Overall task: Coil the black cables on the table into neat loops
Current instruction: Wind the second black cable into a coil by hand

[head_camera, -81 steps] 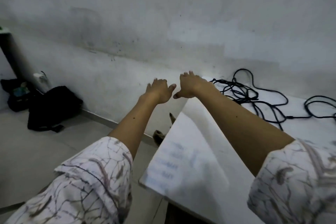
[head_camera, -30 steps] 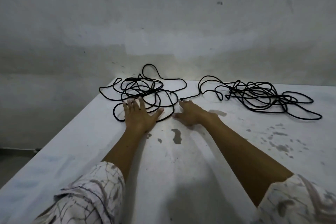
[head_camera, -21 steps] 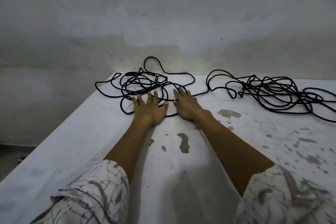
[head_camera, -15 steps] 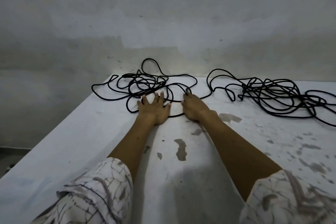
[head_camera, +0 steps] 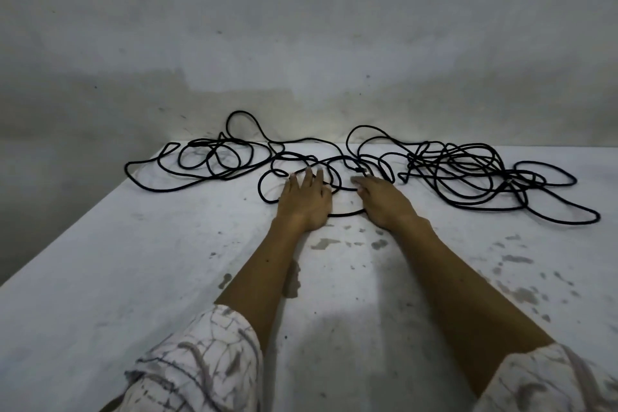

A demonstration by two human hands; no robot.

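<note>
Overhead, stained white table [head_camera: 133, 278], grey wall [head_camera: 301, 27]

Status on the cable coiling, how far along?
Done: nothing, no neat loops yet. In hand: the left hand and right hand lie flat on the middle strands of the black cables, no grip yet. Left: the left tangle and right tangle sprawl loose on the table.

The white table [head_camera: 133, 278] is stained with dark blotches, thickest at the near right. Along its far edge lie loose tangles of black cables [head_camera: 468, 177], spreading from far left to far right. Both hands, the left hand [head_camera: 304, 201] and right hand [head_camera: 384, 201], rest flat on the middle strands.
</note>
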